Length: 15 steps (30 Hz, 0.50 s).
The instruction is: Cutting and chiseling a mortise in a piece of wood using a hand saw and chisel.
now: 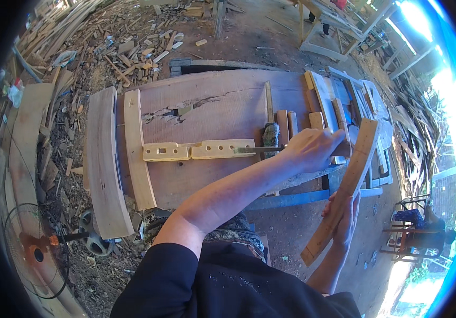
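My left arm reaches across to the right over the workbench. My left hand (313, 150) is closed, its fingertips against a short brown wooden piece (340, 119); the wrist hides part of the grip. My right hand (346, 220) is wrapped around a long, slightly curved-looking wooden strip (343, 196), held tilted above the bench's right end. Left of my left hand lie a yellowish wooden piece with several holes (222, 149), a dark lumpy object (271, 137) and a narrow dark tool partly hidden by my forearm.
The wide wooden bench top (201, 100) has a cracked hollow. Two boards (139, 148) (106, 164) lie across its left end. A fan (38, 254) stands at lower left. Wood scraps (148, 55) litter the ground beyond. Stacked frames (363, 100) sit at the right; a chair (411, 233) stands beyond.
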Motion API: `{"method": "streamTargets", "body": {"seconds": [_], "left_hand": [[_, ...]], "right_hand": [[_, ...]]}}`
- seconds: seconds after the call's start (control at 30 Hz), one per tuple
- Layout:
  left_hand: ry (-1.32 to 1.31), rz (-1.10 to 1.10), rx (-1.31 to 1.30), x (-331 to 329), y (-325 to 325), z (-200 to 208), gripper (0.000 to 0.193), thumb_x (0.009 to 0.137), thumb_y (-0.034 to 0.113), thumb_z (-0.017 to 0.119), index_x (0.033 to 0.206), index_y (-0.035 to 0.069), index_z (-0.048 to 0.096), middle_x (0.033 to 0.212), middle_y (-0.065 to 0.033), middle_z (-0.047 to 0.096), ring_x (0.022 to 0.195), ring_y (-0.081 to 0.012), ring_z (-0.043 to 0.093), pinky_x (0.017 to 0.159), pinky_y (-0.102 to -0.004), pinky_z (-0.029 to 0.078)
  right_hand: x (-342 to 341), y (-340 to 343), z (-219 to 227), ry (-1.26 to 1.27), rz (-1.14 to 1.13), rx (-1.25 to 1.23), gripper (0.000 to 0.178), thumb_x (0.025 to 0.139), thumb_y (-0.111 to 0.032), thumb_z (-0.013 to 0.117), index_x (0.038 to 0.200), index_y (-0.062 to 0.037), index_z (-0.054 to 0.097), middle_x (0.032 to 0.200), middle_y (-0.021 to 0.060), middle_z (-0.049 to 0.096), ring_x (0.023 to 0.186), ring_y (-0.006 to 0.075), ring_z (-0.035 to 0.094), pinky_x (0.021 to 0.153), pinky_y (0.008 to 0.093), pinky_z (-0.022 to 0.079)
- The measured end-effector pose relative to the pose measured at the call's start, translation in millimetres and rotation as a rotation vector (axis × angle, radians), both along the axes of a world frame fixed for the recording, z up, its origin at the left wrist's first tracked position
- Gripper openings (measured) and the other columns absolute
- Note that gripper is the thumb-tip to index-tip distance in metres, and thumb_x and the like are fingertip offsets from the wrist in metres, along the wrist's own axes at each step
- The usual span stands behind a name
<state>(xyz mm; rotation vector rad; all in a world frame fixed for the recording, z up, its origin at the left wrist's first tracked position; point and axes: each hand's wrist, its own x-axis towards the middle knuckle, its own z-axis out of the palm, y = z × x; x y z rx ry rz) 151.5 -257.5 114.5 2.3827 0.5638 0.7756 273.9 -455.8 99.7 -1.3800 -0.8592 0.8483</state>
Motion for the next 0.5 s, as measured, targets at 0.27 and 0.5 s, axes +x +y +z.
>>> {"method": "streamTargets", "body": {"seconds": [0.27,0.5], "left_hand": [[-0.055,-0.014,-0.012,0,14,-12,0.035,0.077,0.017,0.07,0.106,0.002,0.058,0.091,-0.0186,0.068,0.082,-0.0315,0.069,0.075,-0.0408,0.055],[-0.068,0.267,-0.116,-8,13,-17,0.036,0.081,0.034,0.072,0.1,0.004,0.064,0.077,-0.0145,0.069,0.072,-0.0304,0.069,0.068,-0.0412,0.055]], "right_hand": [[6,-4,-3,-0.11,0.006,-0.004,0.045,0.102,-0.035,0.044,0.135,-0.0064,0.034,0.09,0.0114,0.054,0.063,0.0151,0.057,0.055,0.029,0.05],[3,6,20,-0.159,-0.27,0.051,0.05,0.101,-0.033,0.045,0.144,-0.0109,0.029,0.09,0.0103,0.054,0.063,0.0138,0.056,0.055,0.0269,0.049]]}}
